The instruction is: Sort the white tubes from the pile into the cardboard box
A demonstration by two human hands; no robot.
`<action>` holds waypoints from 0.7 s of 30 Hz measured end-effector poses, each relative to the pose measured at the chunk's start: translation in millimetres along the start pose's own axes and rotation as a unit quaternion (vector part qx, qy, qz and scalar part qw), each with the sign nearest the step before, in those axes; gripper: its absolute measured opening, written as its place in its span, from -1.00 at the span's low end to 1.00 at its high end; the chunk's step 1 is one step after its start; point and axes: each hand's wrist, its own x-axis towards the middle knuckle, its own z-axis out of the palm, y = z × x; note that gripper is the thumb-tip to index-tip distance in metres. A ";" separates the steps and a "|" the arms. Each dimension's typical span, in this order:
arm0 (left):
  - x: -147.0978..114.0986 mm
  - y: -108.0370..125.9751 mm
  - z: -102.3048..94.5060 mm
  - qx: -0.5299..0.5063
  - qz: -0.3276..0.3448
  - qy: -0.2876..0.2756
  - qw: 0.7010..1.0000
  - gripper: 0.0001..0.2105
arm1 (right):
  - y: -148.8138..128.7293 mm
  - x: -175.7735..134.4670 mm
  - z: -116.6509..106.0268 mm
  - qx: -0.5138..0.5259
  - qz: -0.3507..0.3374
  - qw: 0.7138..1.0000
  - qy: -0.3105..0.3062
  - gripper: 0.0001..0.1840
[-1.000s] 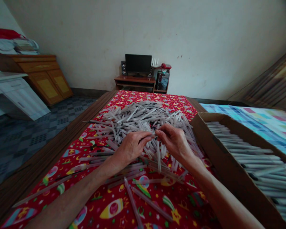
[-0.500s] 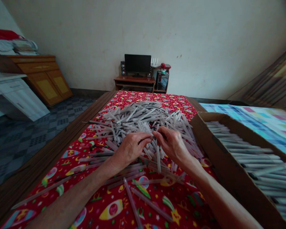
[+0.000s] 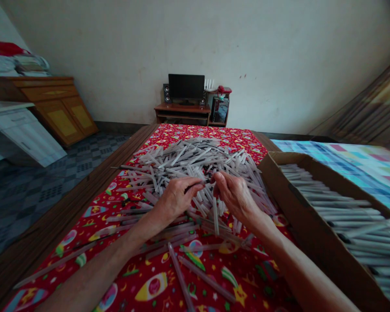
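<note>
Above the near side of a heap of translucent plastic tubes, my two hands face each other. My left hand is closed in a pinch, thumb against fingers. A dark sliver and a pale tip show at its fingertips, too small to name. My right hand is closed too, index finger and thumb curled together; what it pinches is hidden. Just under its fingers a pale tube points toward me; I cannot tell whether the hand touches it. Loose tubes lie nearer on the red patterned cloth.
At my right stands a cardboard box holding rows of whitish tubes with some dark ends. Behind it is a checked cloth. A desk with a monitor stands by the far wall, a wooden cabinet at the left.
My hands have moved slightly apart: the left fingertips shifted a little left, and the right fingers curled in more. The heap and the box look the same.
</note>
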 end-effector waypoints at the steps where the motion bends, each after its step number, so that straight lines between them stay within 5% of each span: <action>1: 1.6 -1.7 -1.4 -0.040 -0.031 0.009 0.999 -0.84 | 0.1 -0.3 0.8 0.008 -0.001 1.000 -0.001 -0.55; 3: 5.2 -5.6 -4.2 -0.181 -0.111 0.036 0.977 -0.83 | 0.9 -2.0 5.7 0.003 -0.021 0.999 -0.024 -0.62; 7: 11.9 -11.8 -8.9 -0.485 -0.218 0.115 0.839 -0.86 | 2.6 -8.3 21.2 -0.043 -0.072 0.991 -0.105 -0.72; 10: 14.9 -13.1 -12.8 -0.573 -0.243 0.148 0.769 -0.87 | 2.6 -12.0 27.3 -0.063 -0.071 0.987 -0.130 -0.73; 14: 16.0 -12.6 -16.4 -0.606 -0.248 0.160 0.739 -0.91 | 4.7 -14.6 29.8 -0.071 -0.077 0.984 -0.147 -0.77; 21: 15.7 -11.2 -16.5 -0.605 -0.233 0.164 0.743 -0.93 | 6.0 -17.2 35.7 -0.123 -0.128 0.969 -0.172 -0.84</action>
